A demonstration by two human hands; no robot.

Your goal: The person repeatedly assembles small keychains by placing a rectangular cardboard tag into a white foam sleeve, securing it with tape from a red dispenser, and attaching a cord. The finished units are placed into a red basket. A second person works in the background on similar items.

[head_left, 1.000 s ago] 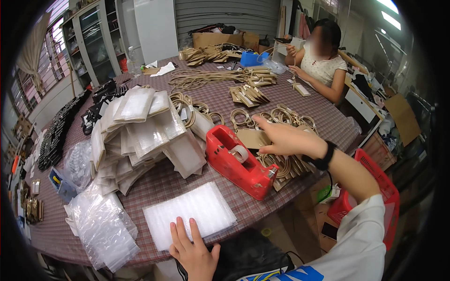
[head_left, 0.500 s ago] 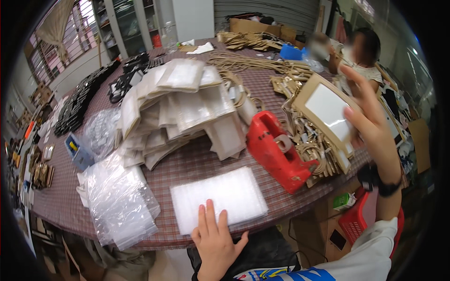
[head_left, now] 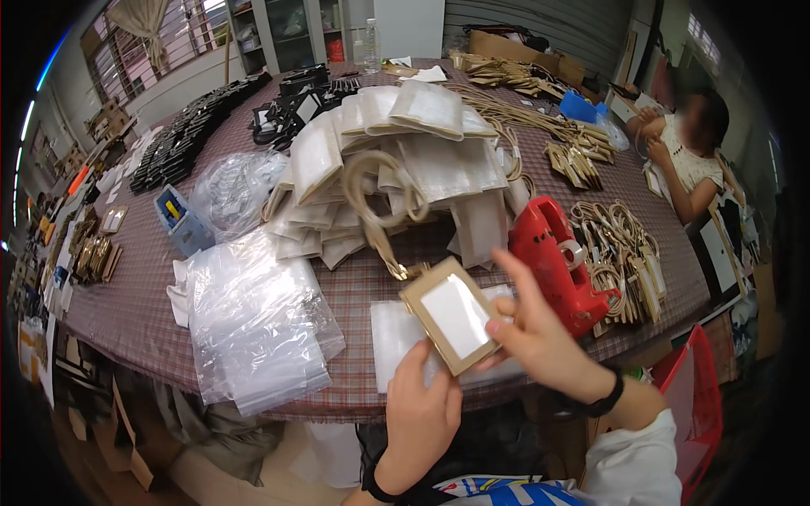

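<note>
A tan badge holder (head_left: 439, 289) with a white window is tilted over the near part of the table. My right hand (head_left: 544, 352) grips its right edge, thumb on the front. Against the lower left edge, my left hand (head_left: 422, 417) has its fingers closed on the holder. From the holder's upper corner a tan lanyard cord (head_left: 379, 240) loops up, blurred, in front of a heap of wrapped packs. Below the holder, white translucent padded sleeves (head_left: 389, 341) lie flat, partly covered by the holder and my hands.
A red tape dispenser (head_left: 540, 244) stands right of my hands, beside bundled tan lanyards (head_left: 629, 253). Wrapped packs (head_left: 439, 164) are heaped behind. Clear plastic bags (head_left: 253, 320) and a blue box (head_left: 190, 228) lie left. Another person (head_left: 696, 160) sits at the far right, handling a cord.
My right hand has brought the badge holder from the right side to the middle, its cord swinging. My left hand has left the white sleeves and met the holder. The view has shifted.
</note>
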